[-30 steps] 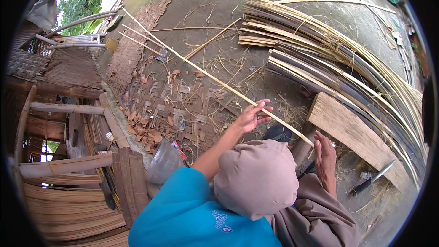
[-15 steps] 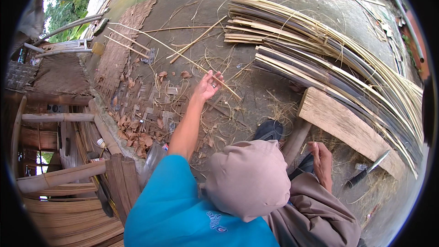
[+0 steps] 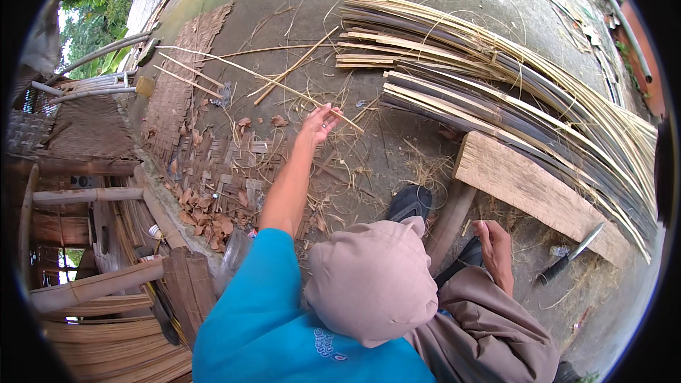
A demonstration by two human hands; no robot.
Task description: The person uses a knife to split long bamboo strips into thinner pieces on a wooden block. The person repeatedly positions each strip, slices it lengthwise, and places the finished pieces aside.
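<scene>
My left hand [image 3: 323,123] reaches forward over the ground, its fingers closed on a long, thin bamboo strip [image 3: 266,80]. The strip slants from the far left to a near end just right of the hand. Two shorter strips [image 3: 186,76] lie left of it, and another pale strip [image 3: 296,65] crosses behind it. Close to my right knee, my right hand [image 3: 496,250] has its fingers curled; whatever is in them is hidden. A thick wooden board [image 3: 532,191] slopes beside that hand. On its low end rests a black-handled knife [image 3: 571,255].
Large bundles of split bamboo [image 3: 489,50] stretch along the right. Torn woven matting [image 3: 181,78], dry leaves [image 3: 206,220] and curly shavings [image 3: 425,170] litter the ground. A bamboo frame [image 3: 89,195] stands at left. A dark shoe [image 3: 410,203] is beside the board's support.
My left hand has shifted slightly forward, and its fingers have closed more around the strip. The strip's near end has swung forward. My right hand stays by the knee; the view has turned slightly.
</scene>
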